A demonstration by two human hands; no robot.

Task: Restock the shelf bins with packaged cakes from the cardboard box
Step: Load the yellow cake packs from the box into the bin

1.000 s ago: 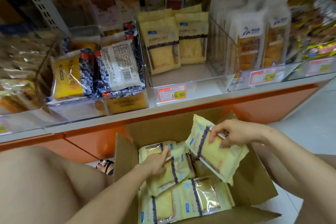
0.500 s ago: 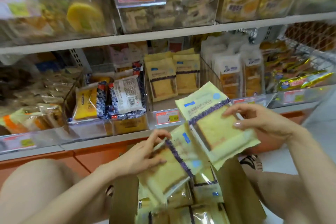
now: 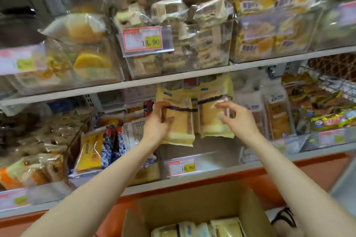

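My left hand (image 3: 158, 121) grips a pale yellow packaged cake (image 3: 180, 121) with a dark purple band, held upright over the clear middle bin (image 3: 208, 161) on the lower shelf. Beside it, my right hand (image 3: 234, 116) pinches a second cake of the same kind (image 3: 212, 119) by its right edge. Both packs hang in the bin's mouth, above its floor. More yellow packs (image 3: 215, 86) stand at the back of that bin. At the bottom, the open cardboard box (image 3: 192, 204) holds several more of these cakes (image 3: 225, 227).
A price tag reading 10.80 (image 3: 182, 166) fronts the middle bin. Left of it a bin holds blue-patterned cake packs (image 3: 104, 140); to the right stand white-wrapped packs (image 3: 275, 113). The upper shelf (image 3: 173, 79) with full clear bins hangs just above my hands.
Both hands lifted a cake each out of the box and carried them up and forward into the middle bin's opening. The view tilted up from the box to the shelves.
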